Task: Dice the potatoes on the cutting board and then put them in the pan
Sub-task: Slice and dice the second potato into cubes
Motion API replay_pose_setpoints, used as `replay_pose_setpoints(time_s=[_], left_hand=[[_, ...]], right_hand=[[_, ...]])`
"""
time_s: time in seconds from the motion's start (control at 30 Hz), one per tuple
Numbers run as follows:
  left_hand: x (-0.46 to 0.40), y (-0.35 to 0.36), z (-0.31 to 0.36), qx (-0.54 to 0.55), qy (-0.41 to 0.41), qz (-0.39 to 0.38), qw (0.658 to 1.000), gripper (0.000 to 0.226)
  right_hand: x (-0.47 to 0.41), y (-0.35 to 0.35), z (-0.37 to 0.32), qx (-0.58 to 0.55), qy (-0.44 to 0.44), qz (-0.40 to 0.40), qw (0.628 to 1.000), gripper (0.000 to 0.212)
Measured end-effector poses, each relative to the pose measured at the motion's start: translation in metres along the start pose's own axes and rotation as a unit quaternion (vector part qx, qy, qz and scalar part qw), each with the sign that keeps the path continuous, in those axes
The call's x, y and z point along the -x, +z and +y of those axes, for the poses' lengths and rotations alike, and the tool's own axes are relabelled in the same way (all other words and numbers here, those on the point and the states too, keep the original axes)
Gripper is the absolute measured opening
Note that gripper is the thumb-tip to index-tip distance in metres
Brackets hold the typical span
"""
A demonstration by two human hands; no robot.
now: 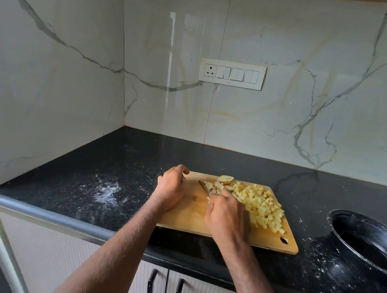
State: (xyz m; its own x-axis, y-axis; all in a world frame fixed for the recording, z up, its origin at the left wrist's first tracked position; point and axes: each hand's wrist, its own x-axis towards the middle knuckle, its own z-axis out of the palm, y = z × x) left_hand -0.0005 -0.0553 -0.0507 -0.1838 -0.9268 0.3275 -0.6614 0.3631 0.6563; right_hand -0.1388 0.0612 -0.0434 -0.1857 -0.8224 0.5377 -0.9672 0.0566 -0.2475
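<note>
Undiced potato pieces (219,186) at the far left part of the wooden cutting board (195,215), a potato half (225,178) with skin just behind them near the far edge. To their right, touching, a broad heap of diced potato (262,207) running toward the near right corner. Knife (204,188) laid with its blade slanting from far left down toward the near right, tip beside the uncut pieces, long axis roughly along the line of the right forearm. Right hand (227,214) clamped round the knife handle, fingers curled, just near of the uncut pieces and clearly the closer of the two. Left hand (172,185) just left of the blade over the board's far left corner, fingers loosely curled and holding nothing, a little apart from the potato; a short reach rightward needed, by the look of it, to steady the next piece. Probably late in the dicing, only those few pieces left.

Black pan (365,243) well to the right of the board, apart from it, mouth tilted toward the board, nothing visible inside.

Dark speckled surface (105,166) under everything, smeared with white powdery marks left of the board and around the pan. Marble-look wall tiles behind and to the left, a white switch panel (232,73) on the back wall, cabinet doors with dark handles (150,286) below the front edge.
</note>
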Motion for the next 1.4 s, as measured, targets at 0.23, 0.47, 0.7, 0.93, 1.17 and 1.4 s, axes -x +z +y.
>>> replay_pose_setpoints(time_s=[0.23, 0.47, 0.7, 0.93, 1.17, 1.4], left_hand=[[-0.007, 0.003, 0.006, -0.063, 0.021, -0.036, 0.997, 0.018], [-0.031, 0.020, 0.037, -0.051, 0.049, -0.068, 0.995, 0.020], [-0.057, 0.047, 0.059, -0.085, 0.064, -0.111, 0.988, 0.019], [-0.070, 0.057, 0.072, -0.099, 0.073, -0.180, 0.976, 0.045], [-0.083, 0.056, 0.083, -0.148, 0.099, -0.204, 0.963, 0.039], [-0.091, 0.063, 0.079, -0.100, 0.106, -0.223, 0.964, 0.036]], right_hand=[[0.001, -0.006, 0.021, -0.001, 0.064, 0.039, 0.997, 0.013], [0.002, -0.008, 0.024, -0.035, 0.156, 0.084, 0.984, 0.015], [-0.001, -0.006, 0.026, -0.038, 0.197, 0.098, 0.975, 0.014], [-0.002, -0.005, 0.028, -0.046, 0.202, 0.104, 0.973, 0.014], [-0.002, -0.004, 0.029, -0.059, 0.191, 0.104, 0.974, 0.013], [-0.001, -0.005, 0.029, -0.067, 0.192, 0.101, 0.974, 0.015]])
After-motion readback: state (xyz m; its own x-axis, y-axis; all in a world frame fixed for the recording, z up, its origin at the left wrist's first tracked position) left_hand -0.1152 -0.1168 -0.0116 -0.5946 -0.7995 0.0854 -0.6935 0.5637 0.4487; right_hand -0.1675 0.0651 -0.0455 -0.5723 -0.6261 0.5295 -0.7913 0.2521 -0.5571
